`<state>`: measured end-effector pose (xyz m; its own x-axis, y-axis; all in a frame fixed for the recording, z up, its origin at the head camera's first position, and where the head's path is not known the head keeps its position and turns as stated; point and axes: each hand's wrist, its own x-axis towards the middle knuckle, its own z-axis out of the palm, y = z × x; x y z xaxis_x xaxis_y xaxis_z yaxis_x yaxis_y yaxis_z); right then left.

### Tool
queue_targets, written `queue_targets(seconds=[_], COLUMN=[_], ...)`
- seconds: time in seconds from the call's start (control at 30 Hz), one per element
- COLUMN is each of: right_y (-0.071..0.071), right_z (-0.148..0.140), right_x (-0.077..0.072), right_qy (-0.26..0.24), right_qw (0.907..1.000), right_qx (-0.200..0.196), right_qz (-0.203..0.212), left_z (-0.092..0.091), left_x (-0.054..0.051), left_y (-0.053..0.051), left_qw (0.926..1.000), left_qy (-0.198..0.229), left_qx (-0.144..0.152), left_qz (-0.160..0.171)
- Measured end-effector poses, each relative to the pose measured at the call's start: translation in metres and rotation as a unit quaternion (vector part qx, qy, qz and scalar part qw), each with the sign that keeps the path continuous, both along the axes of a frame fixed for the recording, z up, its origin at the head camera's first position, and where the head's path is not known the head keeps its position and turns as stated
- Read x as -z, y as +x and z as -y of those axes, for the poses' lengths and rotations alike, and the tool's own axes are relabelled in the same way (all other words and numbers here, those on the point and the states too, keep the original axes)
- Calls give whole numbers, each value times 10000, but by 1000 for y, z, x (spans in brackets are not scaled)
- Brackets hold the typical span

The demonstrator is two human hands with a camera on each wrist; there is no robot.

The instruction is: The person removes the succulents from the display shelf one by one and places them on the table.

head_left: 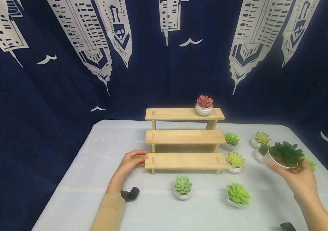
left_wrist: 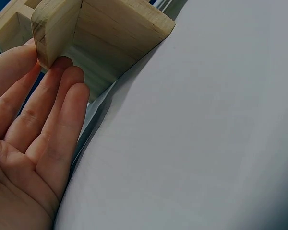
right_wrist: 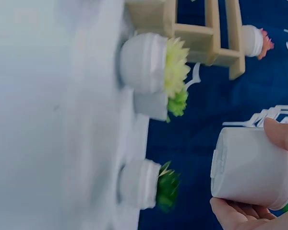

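A three-tier wooden stand [head_left: 185, 137] stands on the white table. My left hand [head_left: 133, 161] pinches the left end of its lowest step; in the left wrist view, the thumb and fingertips meet the plank's edge [left_wrist: 50, 36]. Off to the right, my right hand [head_left: 298, 179] holds a white potted succulent [head_left: 286, 154] with dark green leaves, raised above the table and tilted. The right wrist view shows its round white pot [right_wrist: 252, 167] between thumb and fingers. On the top step's right side sits a reddish-pink succulent [head_left: 204, 105] in a white pot.
Several potted succulents stand about the table: a pale green one [head_left: 182, 187] before the stand, a bright green one [head_left: 237, 194] to its right, and a yellow-green one [head_left: 235, 162] beside the lowest step. More cluster behind the right hand. A dark blue printed curtain [head_left: 164, 70] hangs behind.
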<state>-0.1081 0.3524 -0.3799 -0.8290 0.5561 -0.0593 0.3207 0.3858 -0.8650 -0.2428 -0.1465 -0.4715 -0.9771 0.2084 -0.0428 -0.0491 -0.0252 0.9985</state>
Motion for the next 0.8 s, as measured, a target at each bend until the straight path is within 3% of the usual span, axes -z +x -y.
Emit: queue_targets(seconds=[0.07,0.3,0.43,0.57,0.67,0.8], right_y=[3,12,16,18,19,21], right_z=[-5,-23,-29,-31,-34,-40], right_x=[5,27,35,40,44,52], right_qy=[-89,-1002,-1117,-903,-919,-1076], right_qw=[9998,9927,9913,9906,9880,9872], right_qx=[121,297,570,958,1097,1117], right_qz=[114,-600,-392,379,580,373], left_z=[0,1,1,1,1,1], left_x=[0,1,1,1,1,1], left_y=[0,0,0,0,0,0], left_qw=[10000,9998,9998,9998,9998,9999], left_qy=[39,168,177,154,154,145], left_qx=[10,81,84,80,82,85], left_qz=[-19,-31,-34,-25,-18,-22])
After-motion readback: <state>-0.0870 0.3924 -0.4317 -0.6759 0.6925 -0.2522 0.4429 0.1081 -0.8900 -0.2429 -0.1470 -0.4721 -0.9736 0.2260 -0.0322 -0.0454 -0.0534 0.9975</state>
